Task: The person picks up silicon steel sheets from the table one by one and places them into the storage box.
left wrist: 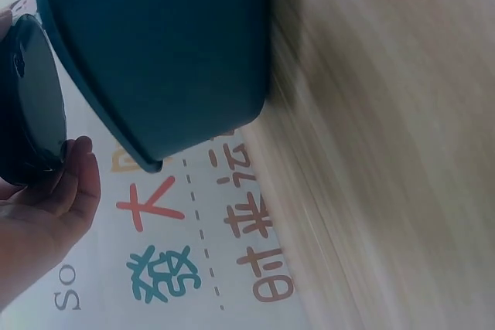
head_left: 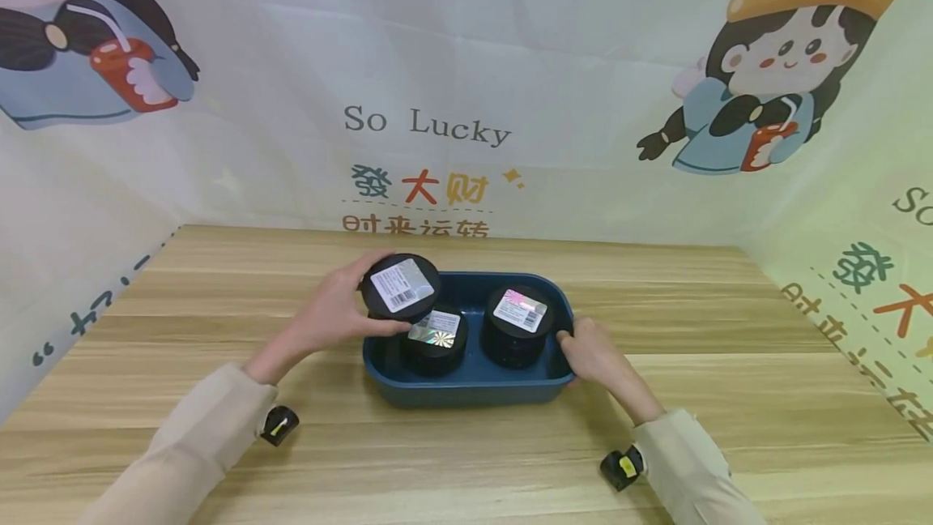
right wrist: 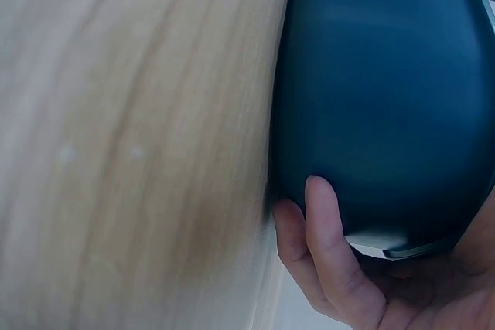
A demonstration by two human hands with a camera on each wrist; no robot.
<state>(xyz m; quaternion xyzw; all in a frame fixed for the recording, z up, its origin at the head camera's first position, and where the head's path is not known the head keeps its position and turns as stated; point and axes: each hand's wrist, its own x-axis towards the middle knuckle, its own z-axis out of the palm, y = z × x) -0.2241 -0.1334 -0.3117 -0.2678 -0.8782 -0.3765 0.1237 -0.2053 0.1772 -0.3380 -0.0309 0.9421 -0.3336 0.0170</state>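
Note:
My left hand [head_left: 328, 310] holds a round, black, lidded-looking container [head_left: 402, 288] by its edge, with a white label facing up. It is raised over the left end of a dark blue plastic bin [head_left: 466, 395]. Beneath it in the bin stands another black container [head_left: 435, 359], partly covered in the head view; to its right is a black container [head_left: 517, 343] with a shiny label. My right hand [head_left: 594, 353] grips the bin's right end, thumb at the rim. In the right wrist view its fingers [right wrist: 329, 229] lie along the bin's outer wall [right wrist: 387, 90].
The bin stands on a wood-grain table [head_left: 466, 468]. A white printed cloth backdrop [head_left: 430, 39] rises behind the table and along both sides. Small black devices [head_left: 280, 425] are strapped at both wrists.

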